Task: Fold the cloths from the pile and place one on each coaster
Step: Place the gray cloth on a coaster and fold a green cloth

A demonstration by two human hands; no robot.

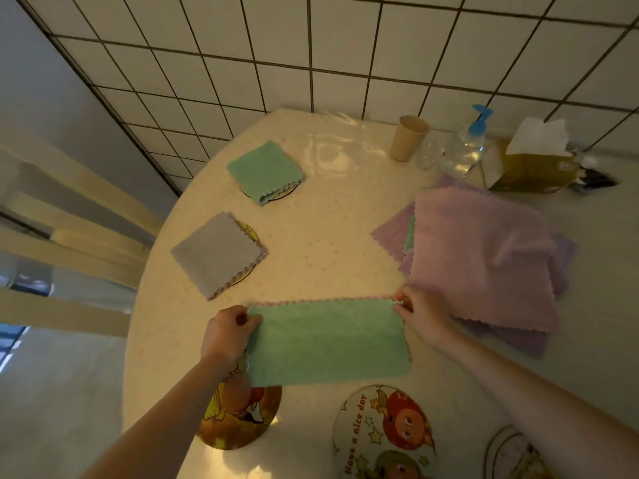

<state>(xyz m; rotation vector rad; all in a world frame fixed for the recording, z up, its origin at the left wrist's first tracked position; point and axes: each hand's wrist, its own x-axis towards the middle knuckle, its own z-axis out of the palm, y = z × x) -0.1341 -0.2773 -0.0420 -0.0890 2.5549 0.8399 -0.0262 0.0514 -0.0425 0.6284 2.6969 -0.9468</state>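
A green cloth point(328, 342), folded in half into a long rectangle, lies on the table in front of me. My left hand point(226, 335) pinches its far left corner and my right hand point(420, 314) pinches its far right corner. At the right sits the pile of pink and purple cloths point(484, 254). A folded green cloth point(264, 171) covers a coaster at the back, and a folded grey cloth point(218, 254) covers another coaster nearer me. A bare yellow coaster point(238, 416) lies partly under the held cloth. A white cartoon coaster point(383, 433) lies near the front.
A beige cup point(408, 138), a clear pump bottle point(465, 146) and a tissue box point(532, 164) stand at the table's back right by the tiled wall. A third round coaster point(511, 454) peeks under my right forearm. Chair backs point(69, 236) stand left of the table.
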